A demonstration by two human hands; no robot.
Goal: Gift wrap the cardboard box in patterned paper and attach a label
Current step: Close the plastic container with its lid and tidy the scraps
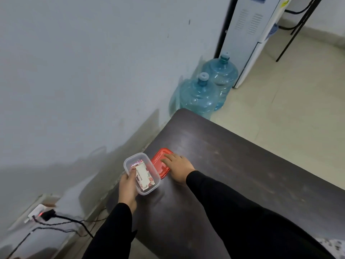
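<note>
Firmly, by the look of it, held a clear plastic tub (139, 156) in the left hand (127, 187), fingers curled round its near rim and one fingertip reaching inside onto a label card (142, 174). Pressed the right hand (178, 165) flat, fingers straight, on a red lid (158, 157) lying just beside the tub on a dark table (233, 165); gripped nothing with that hand. Could read "Best Wishes" on the floral-edged card, tilted inside the tub. Could not tell whether the tub sat on the table's left edge or hung past it. Found no cardboard box in view; glimpsed only a scrap of patterned material (334, 245) at the bottom right, too cut off to name. Beyond the table, noted two blue water bottles (199, 96) against a grey wall (74, 71), a white dispenser (246, 38) behind them, and a power strip (36, 212) with black cables on the floor at left.

Judged the tub the weak point: so close to the edge and over open floor, likely to tip and spill its contents if the left wrist rolled. Judged a crease in the card possible too, if dragged out against the rim. Feared as well a skid of the loose lid under the flat palm.
</note>
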